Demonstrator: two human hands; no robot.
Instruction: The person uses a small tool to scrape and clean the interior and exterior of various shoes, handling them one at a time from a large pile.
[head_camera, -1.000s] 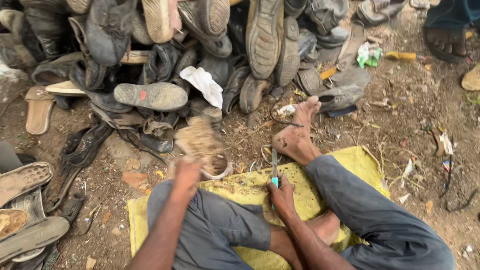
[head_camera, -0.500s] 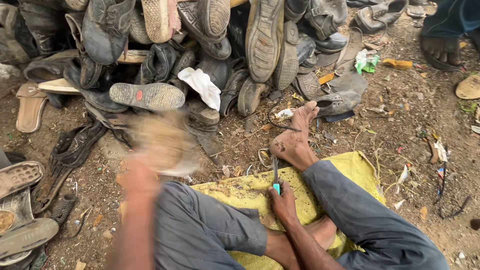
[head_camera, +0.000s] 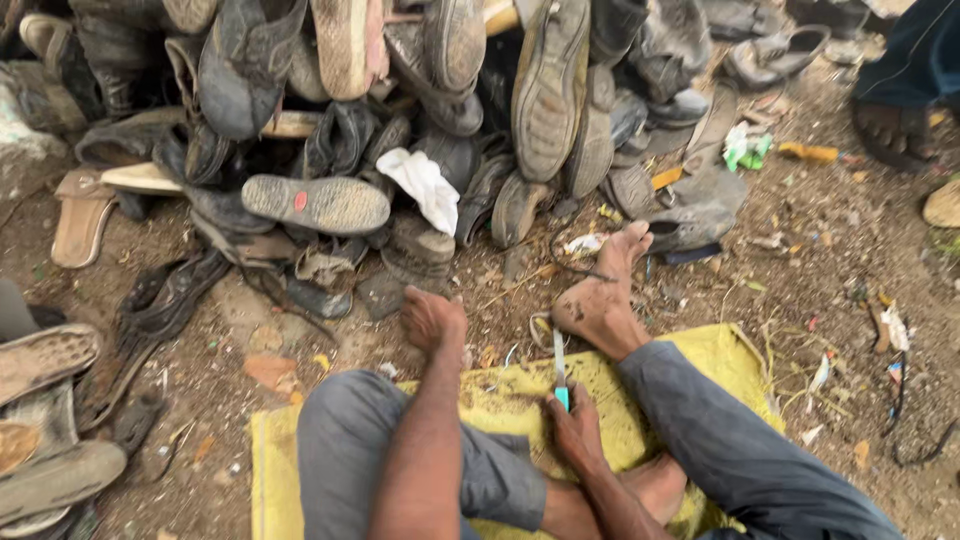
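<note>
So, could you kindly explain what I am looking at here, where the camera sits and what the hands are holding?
The view comes from one camera worn on a person's head, looking down at their own arms and legs. The person sits on a yellow mat spread on bare dirt, one bare foot stretched forward. The right hand grips a small knife with a teal handle, blade pointing away from the body. The left hand reaches forward over the ground toward the shoes; it seems to hold nothing, though its palm is hidden. Ahead lies a big pile of worn shoes and sandals, with a white rag among them. More soles lie at the left.
</note>
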